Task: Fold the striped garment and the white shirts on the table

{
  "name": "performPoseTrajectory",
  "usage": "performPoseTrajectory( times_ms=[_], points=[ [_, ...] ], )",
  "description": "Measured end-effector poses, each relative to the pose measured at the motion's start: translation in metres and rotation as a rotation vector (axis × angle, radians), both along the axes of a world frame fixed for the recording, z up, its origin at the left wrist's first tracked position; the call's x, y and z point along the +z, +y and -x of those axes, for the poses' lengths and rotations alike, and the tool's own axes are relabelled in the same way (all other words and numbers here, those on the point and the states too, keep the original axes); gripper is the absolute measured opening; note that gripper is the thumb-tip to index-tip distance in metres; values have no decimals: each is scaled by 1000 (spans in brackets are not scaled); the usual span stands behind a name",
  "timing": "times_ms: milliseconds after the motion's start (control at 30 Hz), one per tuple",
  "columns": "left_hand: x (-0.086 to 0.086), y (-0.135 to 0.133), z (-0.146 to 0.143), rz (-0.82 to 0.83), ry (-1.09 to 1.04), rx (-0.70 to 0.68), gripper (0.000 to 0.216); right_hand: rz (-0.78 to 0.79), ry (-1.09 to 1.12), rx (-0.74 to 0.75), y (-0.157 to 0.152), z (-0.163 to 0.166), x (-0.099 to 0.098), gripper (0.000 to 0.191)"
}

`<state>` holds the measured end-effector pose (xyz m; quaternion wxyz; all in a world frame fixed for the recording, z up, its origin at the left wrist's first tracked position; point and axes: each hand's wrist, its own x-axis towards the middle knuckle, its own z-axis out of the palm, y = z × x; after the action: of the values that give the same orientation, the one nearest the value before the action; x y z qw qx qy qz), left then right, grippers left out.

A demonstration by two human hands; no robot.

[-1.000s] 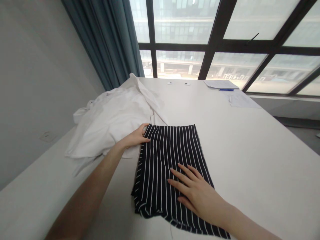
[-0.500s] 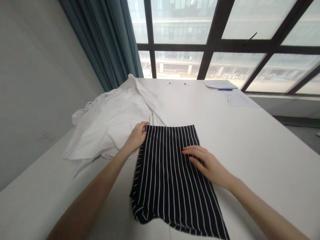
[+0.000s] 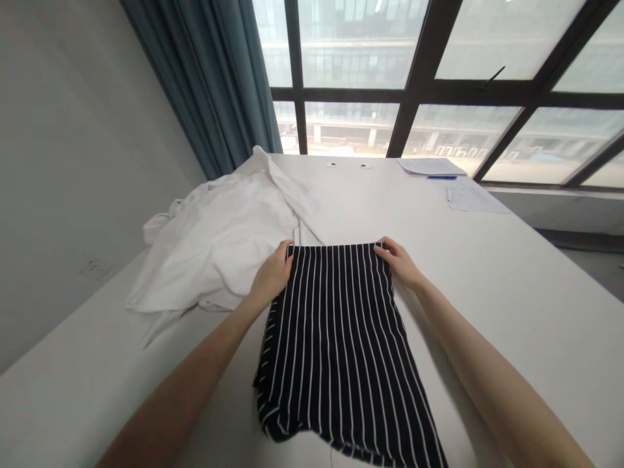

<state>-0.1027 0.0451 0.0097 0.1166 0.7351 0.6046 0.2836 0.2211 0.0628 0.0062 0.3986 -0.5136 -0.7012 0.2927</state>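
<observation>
— Seen from where we stand, what carries everything?

— Broad white tabletop (image 3: 487, 286), running up to the window. On its left part lies a crumpled white garment (image 3: 219, 240); just right of it, nearer the person, a black cloth with thin white stripes (image 3: 336, 338), folded into a flat oblong, its far edge touching the white garment's hem.

— How would that striped cloth handle?

— Judging by its limp near hem and soft creases: light, thin, without stiffness. It should sag wherever unsupported and may slide on the smooth surface. Not fragile. The sound places to grip are the two far corners, where the layers can be pinched together.

— And the hands?

— Left hand (image 3: 273, 276): at the far left corner, fingers curled over the edge, apparently pinching it. Right hand (image 3: 400, 260): at the far right corner, fingertips bent onto the edge; whether the thumb is under the fabric cannot be told. Neither is spread flat.

— Smaller items?

— Far right, near the window: sheets of paper (image 3: 470, 195) and a blue pen (image 3: 442, 177).
</observation>
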Motion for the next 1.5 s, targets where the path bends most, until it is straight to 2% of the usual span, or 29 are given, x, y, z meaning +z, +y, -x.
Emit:
performPoseTrajectory(
  times_ms=[133,300,433,500,600,667,767,867,967,1067,1200,1367,1500],
  points=[
    [-5,0,-1,-35,13,-1,37,-21,-2,-57,1,-2,-2,27],
    [-12,1,-1,-112,11,-24,35,-90,-123,-178,8,-1,-8,14],
    [-2,0,2,-213,29,-17,31,-198,-194,-230,-10,2,5,17],
    [10,-3,4,-132,44,25,22,-230,-248,-164,-31,5,15,20],
    [28,-13,8,131,52,41,14,-248,-394,12,-67,11,22,23],
    [36,-26,10,281,78,17,20,-231,-473,92,-87,14,19,27],
    [38,-51,10,371,178,19,28,-189,-538,130,-103,16,8,31],
    [33,-78,9,322,222,31,31,-139,-510,125,-106,17,-2,35],
    [26,-97,9,241,123,-5,31,-115,-399,106,-105,16,-6,35],
    [21,-102,13,219,-43,24,31,-139,-285,65,-105,15,-7,33],
    [16,-97,23,268,-207,80,36,-169,-214,33,-106,13,-8,28],
    [12,-93,32,279,-107,45,41,-203,-182,27,-107,11,-9,25],
    [13,-96,30,211,19,5,38,-270,-204,75,-109,11,-1,26]
  ],
)
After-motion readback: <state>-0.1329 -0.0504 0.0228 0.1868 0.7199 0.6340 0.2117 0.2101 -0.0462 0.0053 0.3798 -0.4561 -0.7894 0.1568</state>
